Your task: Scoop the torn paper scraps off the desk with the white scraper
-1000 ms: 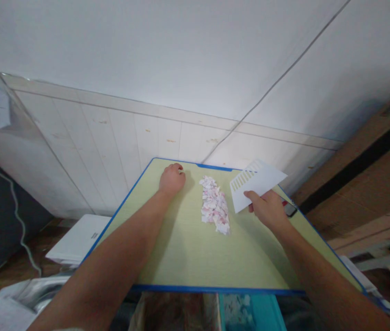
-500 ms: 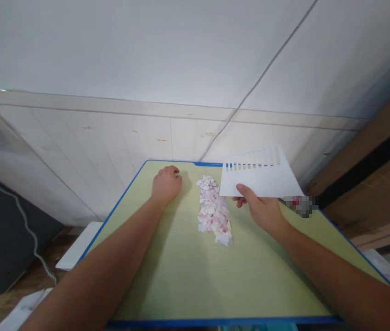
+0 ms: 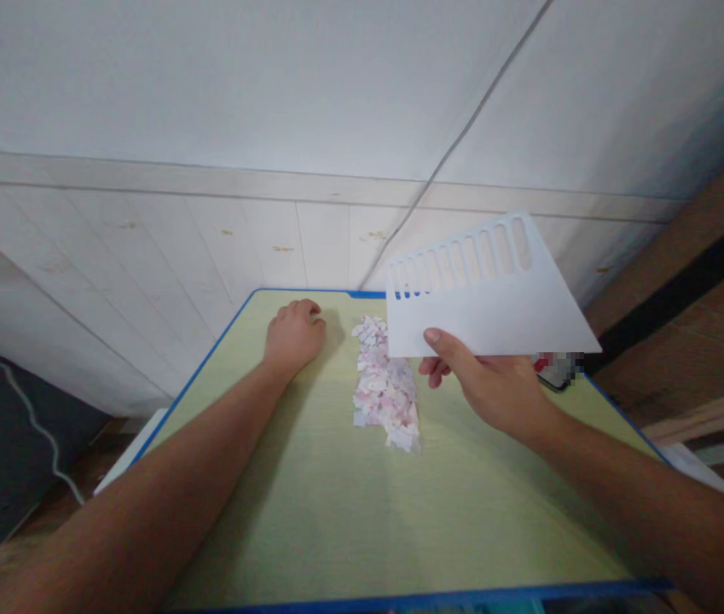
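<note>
My right hand (image 3: 495, 384) grips a flat white board with a row of slots (image 3: 489, 311) by its near edge, thumb on top and fingers underneath. The board is tilted and held above the table, over the right side of a long heap of torn paper scraps (image 3: 387, 392), white with pinkish marks. Part of the heap is hidden behind it. To the left of the scraps, my left hand (image 3: 294, 333) rests on the table, fingers loosely curled, thumb apart, with nothing visible in it.
The light green table (image 3: 336, 520) has a blue rim and stands against a white panelled wall (image 3: 176, 247). A blurred-out phone-like object (image 3: 557, 373) lies at its right edge. Brown cardboard (image 3: 694, 298) stands at the right. A grey cable (image 3: 470, 128) runs down the wall.
The board in my right hand has risen and its slotted far edge tilts up more. My left hand stays in place beside the scraps. The view has shifted slightly.
</note>
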{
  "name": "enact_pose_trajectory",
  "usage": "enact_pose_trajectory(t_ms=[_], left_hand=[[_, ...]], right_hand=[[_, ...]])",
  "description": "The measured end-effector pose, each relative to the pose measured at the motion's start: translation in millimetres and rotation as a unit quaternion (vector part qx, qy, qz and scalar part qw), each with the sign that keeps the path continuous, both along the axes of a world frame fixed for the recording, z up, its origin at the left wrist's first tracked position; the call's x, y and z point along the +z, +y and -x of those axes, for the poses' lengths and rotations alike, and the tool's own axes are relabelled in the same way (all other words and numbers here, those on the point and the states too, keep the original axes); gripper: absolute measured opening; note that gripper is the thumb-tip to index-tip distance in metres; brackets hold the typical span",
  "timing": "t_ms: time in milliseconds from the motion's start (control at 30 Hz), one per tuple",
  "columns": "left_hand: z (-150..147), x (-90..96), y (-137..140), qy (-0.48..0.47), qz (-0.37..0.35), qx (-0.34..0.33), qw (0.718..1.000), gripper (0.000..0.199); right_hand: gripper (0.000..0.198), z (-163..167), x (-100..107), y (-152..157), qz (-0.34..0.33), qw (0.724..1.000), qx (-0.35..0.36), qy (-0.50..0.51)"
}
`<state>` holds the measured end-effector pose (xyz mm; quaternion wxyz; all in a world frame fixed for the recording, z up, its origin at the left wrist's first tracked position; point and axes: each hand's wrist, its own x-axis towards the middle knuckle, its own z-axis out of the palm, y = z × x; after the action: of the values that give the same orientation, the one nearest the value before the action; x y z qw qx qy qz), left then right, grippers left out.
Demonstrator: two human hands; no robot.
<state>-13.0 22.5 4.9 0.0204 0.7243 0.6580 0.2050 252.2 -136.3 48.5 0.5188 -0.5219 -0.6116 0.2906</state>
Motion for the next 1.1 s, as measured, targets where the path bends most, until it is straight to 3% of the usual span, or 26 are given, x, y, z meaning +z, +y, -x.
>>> enact_pose_trajectory(t_ms=[233,500,667,933,1100], left_hand=[[-4.4,2.6,-4.8,0.001,0.004,-0.010,1.000,0.040],[-8.3,4.0,-6.3,-0.012,0.005,-0.014,1.000,0.037],[-8.3,0.3,-3.2,-0.027,-0.010,-0.014,0.999,0.034],[-8.4,-5.1,2.2,-0.064,-0.023,-0.014,0.998,0.031],[-10.0,-3.7,1.3,-0.072,-0.016,-0.014,0.997,0.030]], right_hand=[[0.060,-4.2,-10.1,-18.6,-0.024,0.999,0.020,0.025],[0.049,-14.7,-7.1,-32.8,0.008,0.989,0.075,-0.125],[0.040,-19.8,-7.6,-37.5,-0.022,0.973,0.113,-0.198],[0.027,-28.5,8.6,-47.0,-0.030,0.970,0.098,-0.222],[0.026,-35.6,-2.1,-48.6,-0.023,0.951,0.101,-0.291]])
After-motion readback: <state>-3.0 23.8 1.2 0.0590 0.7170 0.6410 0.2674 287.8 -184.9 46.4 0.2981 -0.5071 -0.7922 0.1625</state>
